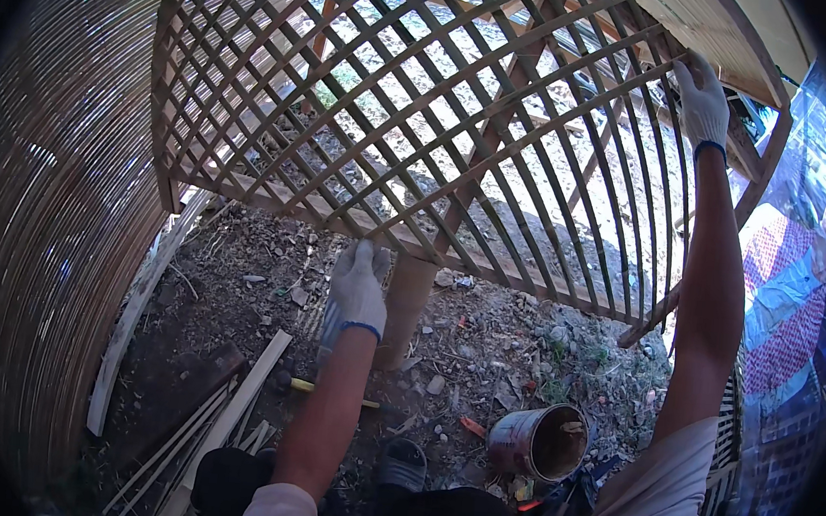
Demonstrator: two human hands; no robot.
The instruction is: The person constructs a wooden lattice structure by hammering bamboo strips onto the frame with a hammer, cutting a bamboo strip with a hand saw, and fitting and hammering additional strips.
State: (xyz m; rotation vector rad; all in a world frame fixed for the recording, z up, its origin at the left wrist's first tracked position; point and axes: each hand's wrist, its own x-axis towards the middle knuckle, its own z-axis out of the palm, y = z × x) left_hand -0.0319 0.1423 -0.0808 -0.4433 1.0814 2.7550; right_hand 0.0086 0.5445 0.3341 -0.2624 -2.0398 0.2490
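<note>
A lattice of crossed thin wooden slats [426, 89] stands in front of me, fixed to a wooden frame with a bottom rail [527, 284]. One slat [529, 143] runs diagonally across its near face, from low in the middle up to the right. My left hand [359, 291], in a white knit glove with a blue cuff, pinches that slat's lower end at the bottom rail. Up at the top right, my right hand [704, 104], gloved alike, is closed around the upper end; its fingertips are partly hidden behind the wood.
A corrugated wall [50, 181] rises on the left. Loose wooden strips [235, 419] and a yellow-handled hammer [301, 384] lie on the dirt. A dirty bucket [520, 441] is tipped towards me at right. Plastic sheeting [784, 287] hangs far right.
</note>
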